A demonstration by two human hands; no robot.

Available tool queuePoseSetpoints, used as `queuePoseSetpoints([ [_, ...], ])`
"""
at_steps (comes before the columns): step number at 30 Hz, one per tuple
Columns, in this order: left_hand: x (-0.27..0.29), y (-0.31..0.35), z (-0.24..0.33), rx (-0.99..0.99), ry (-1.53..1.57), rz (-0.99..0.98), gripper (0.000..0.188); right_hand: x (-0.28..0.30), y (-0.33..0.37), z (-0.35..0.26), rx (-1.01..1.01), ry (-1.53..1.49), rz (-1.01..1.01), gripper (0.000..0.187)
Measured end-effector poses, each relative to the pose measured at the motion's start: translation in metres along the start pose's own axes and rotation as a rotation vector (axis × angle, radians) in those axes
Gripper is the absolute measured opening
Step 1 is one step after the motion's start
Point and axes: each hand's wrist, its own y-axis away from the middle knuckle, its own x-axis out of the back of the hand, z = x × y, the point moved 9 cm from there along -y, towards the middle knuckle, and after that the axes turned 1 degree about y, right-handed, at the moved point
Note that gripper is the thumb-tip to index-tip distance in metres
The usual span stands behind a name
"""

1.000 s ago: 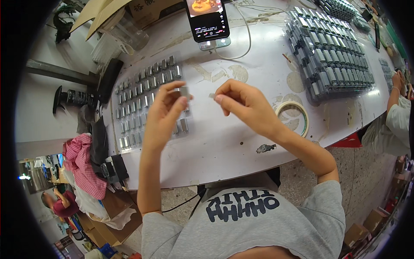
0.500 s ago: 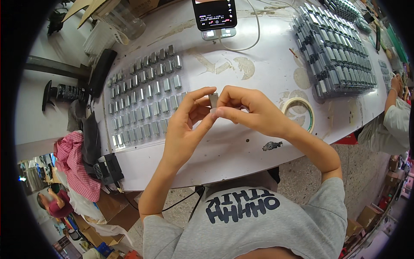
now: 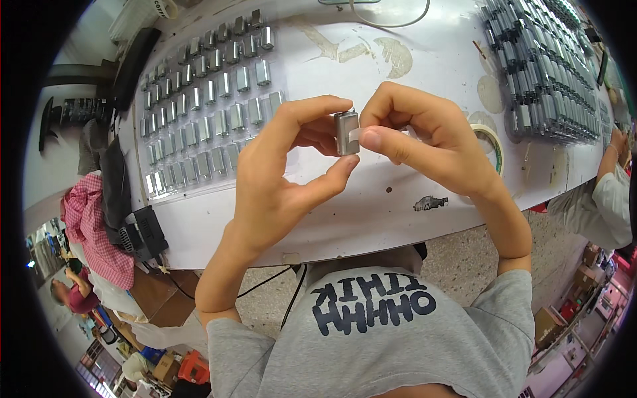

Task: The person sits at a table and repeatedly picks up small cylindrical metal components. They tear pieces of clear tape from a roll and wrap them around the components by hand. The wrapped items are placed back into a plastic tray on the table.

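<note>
Between the index finger and thumb of my left hand (image 3: 265, 169) stands a small silver metal block (image 3: 345, 144), roughly upright, gripped at top and bottom. My right hand (image 3: 428, 139) is closed in a pinch on a thin whitish strip (image 3: 354, 134), which lies against the block's right side. Whether the strip is stuck to the block, I cannot tell. To the left a clear plastic tray (image 3: 174, 194) holds rows of similar silver blocks (image 3: 219, 122); my left hand covers its near right corner.
A roll of tape (image 3: 496, 147) lies beyond my right wrist. Stacked clear trays of silver pieces (image 3: 547, 89) stand at the far right. A white cable (image 3: 391, 24) curves at the back. A black box (image 3: 144, 233) sits on the left edge, and another person's arm (image 3: 612, 158) shows at right.
Both hands have risen nearer in view, and the block's broad face now shows. My left thumb has moved down to its lower end. The view has shifted, so the phone is out of sight.
</note>
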Motion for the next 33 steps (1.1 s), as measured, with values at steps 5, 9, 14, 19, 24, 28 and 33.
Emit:
queuePoseSetpoints([
  [5, 0.005, 0.0, 0.009, -0.163, -0.08, 0.089, 0.045, -0.001, 0.0, -0.003, 0.07, 0.023, -0.006, 0.016],
  [9, 0.004, -0.001, 0.01, -0.182, -0.07, 0.099, 0.044, -0.004, 0.001, 0.0, 0.088, 0.038, -0.017, 0.017],
  [14, 0.003, -0.001, 0.011, -0.196, -0.078, 0.094, 0.044, -0.004, 0.001, 0.004, 0.043, 0.011, -0.028, 0.017],
  [19, 0.003, -0.001, 0.014, -0.218, -0.095, 0.096, 0.045, -0.004, 0.001, 0.004, 0.016, -0.049, -0.028, 0.018],
  [24, 0.002, -0.002, 0.013, -0.206, -0.103, 0.086, 0.045, -0.005, 0.001, 0.005, -0.004, -0.076, -0.031, 0.013],
  [28, 0.002, -0.002, 0.012, -0.204, -0.113, 0.088, 0.045, -0.006, 0.001, 0.008, -0.011, -0.116, -0.03, 0.01],
  [33, 0.002, -0.003, 0.015, -0.224, -0.136, 0.082, 0.046, -0.004, 0.0, 0.009, 0.002, -0.093, -0.022, 0.014],
])
